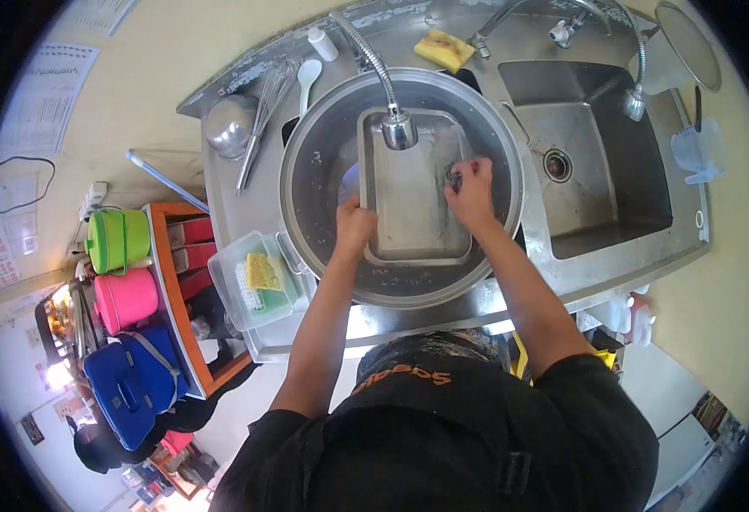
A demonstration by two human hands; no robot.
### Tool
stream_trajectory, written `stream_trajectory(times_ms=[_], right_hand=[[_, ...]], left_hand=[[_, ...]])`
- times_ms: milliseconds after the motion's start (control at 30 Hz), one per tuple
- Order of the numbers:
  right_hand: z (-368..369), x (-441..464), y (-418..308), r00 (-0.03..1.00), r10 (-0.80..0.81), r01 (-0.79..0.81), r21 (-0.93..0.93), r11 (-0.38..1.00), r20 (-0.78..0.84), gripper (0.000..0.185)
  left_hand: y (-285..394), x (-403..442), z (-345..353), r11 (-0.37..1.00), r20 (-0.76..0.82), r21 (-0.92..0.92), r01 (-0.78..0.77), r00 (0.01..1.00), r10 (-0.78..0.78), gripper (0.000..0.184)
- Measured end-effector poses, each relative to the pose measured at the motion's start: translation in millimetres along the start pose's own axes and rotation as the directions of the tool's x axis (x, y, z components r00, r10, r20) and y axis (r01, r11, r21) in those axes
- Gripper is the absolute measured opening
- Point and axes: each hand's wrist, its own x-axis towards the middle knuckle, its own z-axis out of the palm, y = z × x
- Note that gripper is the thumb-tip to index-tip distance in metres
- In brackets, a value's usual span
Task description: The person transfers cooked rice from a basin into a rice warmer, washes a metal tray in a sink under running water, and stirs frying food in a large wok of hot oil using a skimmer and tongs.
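A rectangular metal tray (404, 196) rests inside a large round metal basin (319, 158). My left hand (357, 228) is closed around the tray's left rim. My right hand (474, 189) is closed on a dark steel wool scrubber (454, 177), which presses on the right side of the tray's inner surface. Whitish smears mark the tray near the scrubber. A flexible-neck faucet (399, 130) hangs over the tray's upper part. Part of a bluish round item (349, 183) shows in the basin, mostly hidden behind the tray.
To the right lies a sink (596, 205) with a drain. A clear plastic container (272, 316) with a sponge (262, 273) stands left of the basin. A whisk (259, 128), a metal bowl (231, 126) and a white spoon (308, 77) lie behind it; another sponge (444, 49) sits by the taps.
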Motion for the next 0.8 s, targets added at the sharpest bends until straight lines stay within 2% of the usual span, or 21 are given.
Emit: stream_trajectory(times_ms=[33, 133, 200, 300, 400, 500, 600, 633, 700, 800], right_hand=[[-3, -3, 0, 0.994, 0.063, -0.050, 0.138, 0.989, -0.090, 0.027], [-4, -3, -2, 0.966, 0.234, -0.253, 0.232, 0.939, 0.106, 0.029], [-15, 0, -14, 0.983, 0.182, -0.181, 0.186, 0.966, 0.013, 0.027], [-38, 13, -30, 0.992, 0.077, -0.057, 0.185, 0.981, -0.102, 0.024], [-52, 14, -44, 0.977, -0.070, 0.119, 0.242, 0.963, -0.200, 0.022], [-59, 13, -44, 0.952, -0.190, 0.242, 0.211, 0.947, -0.240, 0.022], [-66, 13, -47, 0.933, -0.255, 0.303, 0.171, 0.938, -0.254, 0.022], [-71, 15, -51, 0.926, -0.271, 0.320, 0.162, 0.934, -0.262, 0.022], [-82, 20, -64, 0.945, -0.246, 0.278, 0.133, 0.951, -0.216, 0.021], [-102, 30, -77, 0.967, -0.179, 0.202, 0.119, 0.972, -0.183, 0.019]], left_hand=[[-1, 4, -7, 0.999, 0.044, -0.022, 0.031, 0.999, -0.030, 0.044], [-36, 24, -22, 0.990, 0.154, -0.117, 0.074, 0.987, -0.056, 0.046], [-42, 29, -21, 0.991, 0.182, -0.116, 0.071, 0.982, -0.049, 0.041], [-43, 35, -1, 0.964, 0.093, 0.076, -0.255, 0.964, 0.247, 0.034], [-65, 58, 20, 0.812, 0.059, 0.461, -0.358, 0.926, 0.374, 0.031], [-68, 64, 38, 0.860, 0.069, 0.412, -0.302, 0.951, 0.301, 0.036], [-59, 56, 48, 0.776, 0.025, 0.552, -0.305, 0.936, 0.350, 0.037], [-51, 49, 48, 0.763, 0.079, 0.550, -0.341, 0.930, 0.358, 0.036], [-40, 33, 49, 0.736, 0.192, 0.537, -0.411, 0.910, 0.368, 0.035], [-49, 25, 54, 0.882, 0.243, 0.357, -0.308, 0.942, 0.231, 0.034]])
